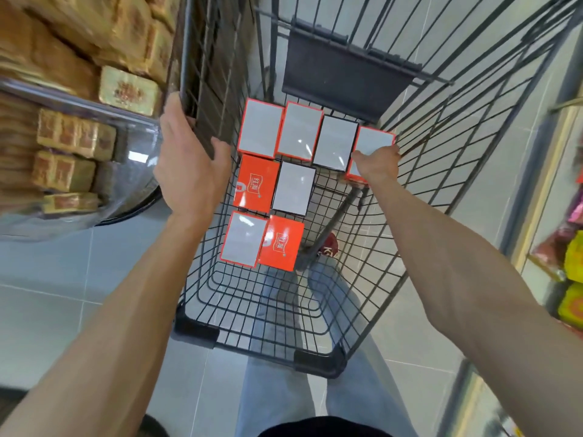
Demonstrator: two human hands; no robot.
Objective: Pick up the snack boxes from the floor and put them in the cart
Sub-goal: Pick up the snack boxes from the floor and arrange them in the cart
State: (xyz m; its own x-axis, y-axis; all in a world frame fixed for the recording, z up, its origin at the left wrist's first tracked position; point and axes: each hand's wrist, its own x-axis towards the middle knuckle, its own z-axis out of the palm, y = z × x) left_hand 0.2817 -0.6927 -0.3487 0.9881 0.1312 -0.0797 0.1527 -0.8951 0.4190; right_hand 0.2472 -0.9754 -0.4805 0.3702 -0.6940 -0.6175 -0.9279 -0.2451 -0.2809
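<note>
A black wire cart [315, 313] stands in front of me, seen from above. Several orange snack boxes lie flat on its floor, most with their white side up [293, 187] and two with the orange printed side up [282, 242]. My right hand [375, 164] reaches deep into the cart and is shut on the far-right snack box [375, 141], which rests white side up at the end of the back row. My left hand [186, 162] grips the cart's left rim [186, 58].
A shelf of tan and gold packaged goods [126, 91] is close on the left, with a clear curved bin [104, 171] below it. Coloured packets [572, 257] sit on a shelf at the right. Grey tiled floor and my jeans show under the cart.
</note>
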